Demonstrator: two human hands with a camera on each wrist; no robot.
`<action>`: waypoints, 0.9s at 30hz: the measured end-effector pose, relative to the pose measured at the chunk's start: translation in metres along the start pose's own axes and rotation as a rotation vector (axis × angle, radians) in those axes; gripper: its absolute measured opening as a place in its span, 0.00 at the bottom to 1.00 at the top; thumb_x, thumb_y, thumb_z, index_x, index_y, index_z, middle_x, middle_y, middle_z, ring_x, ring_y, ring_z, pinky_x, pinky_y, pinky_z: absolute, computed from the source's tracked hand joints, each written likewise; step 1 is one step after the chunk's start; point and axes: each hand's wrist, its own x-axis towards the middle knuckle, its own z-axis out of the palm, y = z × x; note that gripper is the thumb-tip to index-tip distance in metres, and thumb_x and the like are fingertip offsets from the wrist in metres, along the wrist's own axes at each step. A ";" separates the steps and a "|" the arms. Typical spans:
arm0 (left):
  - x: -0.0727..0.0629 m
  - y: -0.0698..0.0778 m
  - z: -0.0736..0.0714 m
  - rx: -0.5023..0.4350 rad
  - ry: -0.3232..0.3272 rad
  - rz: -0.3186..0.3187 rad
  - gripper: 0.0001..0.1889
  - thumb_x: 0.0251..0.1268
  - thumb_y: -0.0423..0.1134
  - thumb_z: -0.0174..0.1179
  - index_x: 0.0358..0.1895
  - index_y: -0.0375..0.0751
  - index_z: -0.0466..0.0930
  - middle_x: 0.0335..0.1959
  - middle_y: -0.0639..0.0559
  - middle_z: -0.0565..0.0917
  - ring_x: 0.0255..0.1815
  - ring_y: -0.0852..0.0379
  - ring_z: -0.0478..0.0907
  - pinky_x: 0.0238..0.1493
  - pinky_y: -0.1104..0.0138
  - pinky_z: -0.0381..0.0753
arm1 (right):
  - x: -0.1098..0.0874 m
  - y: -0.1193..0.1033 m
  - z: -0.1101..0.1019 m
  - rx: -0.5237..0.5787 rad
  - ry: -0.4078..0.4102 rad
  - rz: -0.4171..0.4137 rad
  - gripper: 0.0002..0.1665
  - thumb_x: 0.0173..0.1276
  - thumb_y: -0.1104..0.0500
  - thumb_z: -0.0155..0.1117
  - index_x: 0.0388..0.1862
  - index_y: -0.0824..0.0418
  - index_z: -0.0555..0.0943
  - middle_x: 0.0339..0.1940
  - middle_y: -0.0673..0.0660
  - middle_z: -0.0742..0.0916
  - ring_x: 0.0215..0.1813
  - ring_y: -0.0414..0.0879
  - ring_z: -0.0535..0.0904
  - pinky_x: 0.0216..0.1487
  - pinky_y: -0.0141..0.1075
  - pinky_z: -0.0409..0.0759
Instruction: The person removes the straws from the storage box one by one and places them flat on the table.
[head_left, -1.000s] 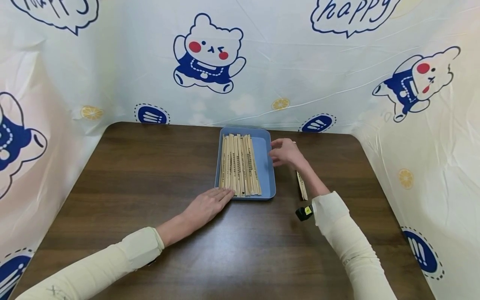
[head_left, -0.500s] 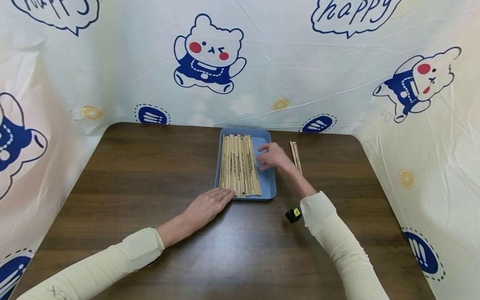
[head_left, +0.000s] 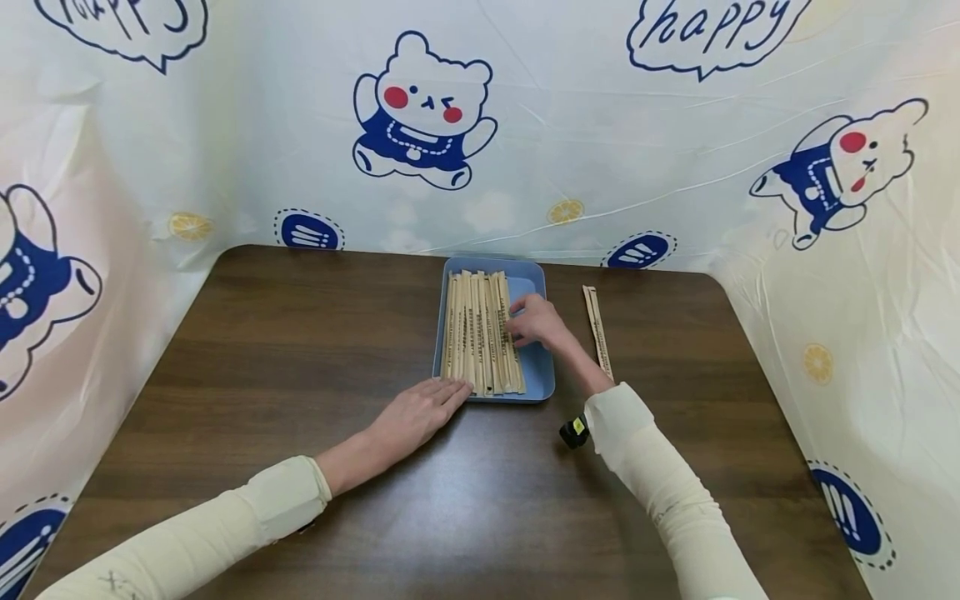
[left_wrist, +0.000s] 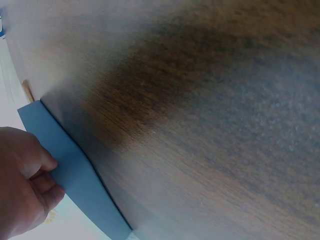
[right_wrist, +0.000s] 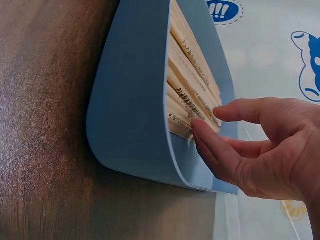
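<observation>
A shallow blue tray [head_left: 536,379] stands at the far middle of the table, holding a row of slim paper-wrapped sticks [head_left: 480,333] with dark print. My left hand [head_left: 423,414] holds the tray's near-left corner; in the left wrist view the thumb and curled fingers lie against its blue wall [left_wrist: 75,167]. My right hand [head_left: 536,322] reaches over the tray's right side. In the right wrist view its thumb and fingers are spread apart, fingertips right at the outermost wrapped sticks [right_wrist: 187,107].
Two similar wrapped sticks [head_left: 596,329] lie on the brown table [head_left: 300,333] right of the tray, partly behind the right forearm. A printed cloth [head_left: 570,142] hangs around the table's back and sides. A small black device [head_left: 574,432] sits at the right wrist.
My right hand has moved left from beside the tray to the sticks inside it, uncovering more of the loose sticks on the table. The left hand has stayed at the tray's corner.
</observation>
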 end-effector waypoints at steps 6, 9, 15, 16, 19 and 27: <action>0.001 -0.001 0.001 0.005 0.007 0.003 0.26 0.63 0.23 0.63 0.66 0.29 0.74 0.61 0.38 0.79 0.61 0.46 0.78 0.65 0.57 0.74 | 0.001 0.003 0.002 -0.101 0.043 -0.043 0.05 0.65 0.68 0.62 0.39 0.67 0.78 0.26 0.58 0.81 0.32 0.55 0.87 0.35 0.43 0.88; 0.001 -0.001 0.002 0.011 0.011 0.003 0.26 0.62 0.23 0.63 0.66 0.29 0.74 0.61 0.38 0.79 0.60 0.47 0.78 0.65 0.57 0.75 | 0.003 0.004 0.004 -0.160 0.059 -0.062 0.15 0.62 0.69 0.60 0.20 0.60 0.66 0.14 0.51 0.70 0.29 0.57 0.86 0.31 0.42 0.88; 0.001 -0.001 0.002 0.011 0.003 0.002 0.26 0.63 0.23 0.63 0.66 0.30 0.74 0.61 0.39 0.79 0.61 0.47 0.78 0.65 0.58 0.75 | 0.009 0.006 0.007 -0.280 0.082 -0.071 0.26 0.59 0.69 0.59 0.12 0.54 0.57 0.07 0.46 0.58 0.22 0.55 0.84 0.20 0.35 0.78; 0.001 -0.001 0.002 0.011 0.001 0.002 0.26 0.63 0.24 0.63 0.66 0.30 0.74 0.61 0.39 0.79 0.61 0.47 0.78 0.65 0.58 0.75 | 0.010 0.006 0.008 -0.287 0.083 -0.070 0.26 0.59 0.69 0.59 0.12 0.54 0.56 0.07 0.46 0.58 0.21 0.54 0.84 0.19 0.34 0.77; 0.001 -0.001 0.002 0.013 -0.005 0.000 0.26 0.63 0.24 0.63 0.66 0.30 0.74 0.62 0.39 0.79 0.61 0.47 0.78 0.65 0.58 0.74 | 0.012 0.006 0.009 -0.291 0.087 -0.070 0.26 0.58 0.70 0.59 0.13 0.54 0.56 0.08 0.46 0.57 0.19 0.53 0.83 0.18 0.33 0.76; 0.000 0.000 0.001 0.013 -0.008 -0.004 0.27 0.63 0.24 0.64 0.66 0.31 0.74 0.62 0.39 0.79 0.61 0.47 0.78 0.65 0.58 0.74 | 0.012 0.005 0.012 -0.314 0.093 -0.095 0.26 0.57 0.71 0.57 0.12 0.53 0.55 0.10 0.46 0.55 0.17 0.54 0.81 0.14 0.31 0.70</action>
